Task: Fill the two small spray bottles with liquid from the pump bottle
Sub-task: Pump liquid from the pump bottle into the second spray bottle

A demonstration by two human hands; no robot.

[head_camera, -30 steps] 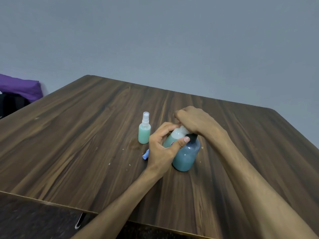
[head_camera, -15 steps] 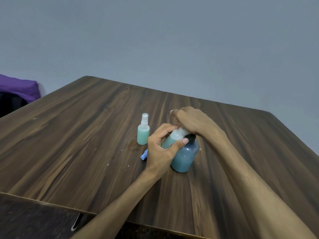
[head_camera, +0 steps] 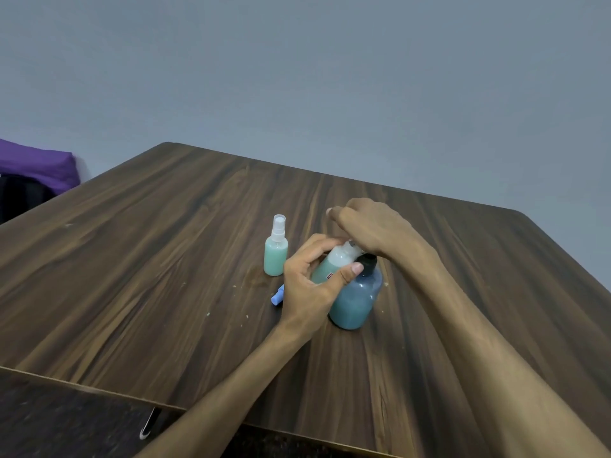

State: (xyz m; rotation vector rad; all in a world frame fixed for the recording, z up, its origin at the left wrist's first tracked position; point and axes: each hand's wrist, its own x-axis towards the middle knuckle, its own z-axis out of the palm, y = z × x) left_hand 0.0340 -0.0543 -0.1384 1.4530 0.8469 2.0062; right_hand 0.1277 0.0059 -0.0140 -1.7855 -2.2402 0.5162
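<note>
- Head view: the left hand [head_camera: 307, 289] grips a tilted small spray bottle [head_camera: 332, 264], its open neck against the pump bottle [head_camera: 355, 297].
- Right hand [head_camera: 370, 231] is curled over the pump head, pressing down.
- Left of them, a capped, filled second spray bottle [head_camera: 276, 251] stands upright on the wooden table [head_camera: 148, 259].
- A blue cap [head_camera: 277, 296] lies near the left hand.

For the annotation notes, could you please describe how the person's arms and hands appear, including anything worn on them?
Both forearms are bare, with no sleeve showing anywhere in the frame. The left hand and right hand carry no gloves, and no ring, watch or bracelet is visible. The nails that show, such as the left thumbnail, are short and unpainted. No markings are visible on either arm.
</note>
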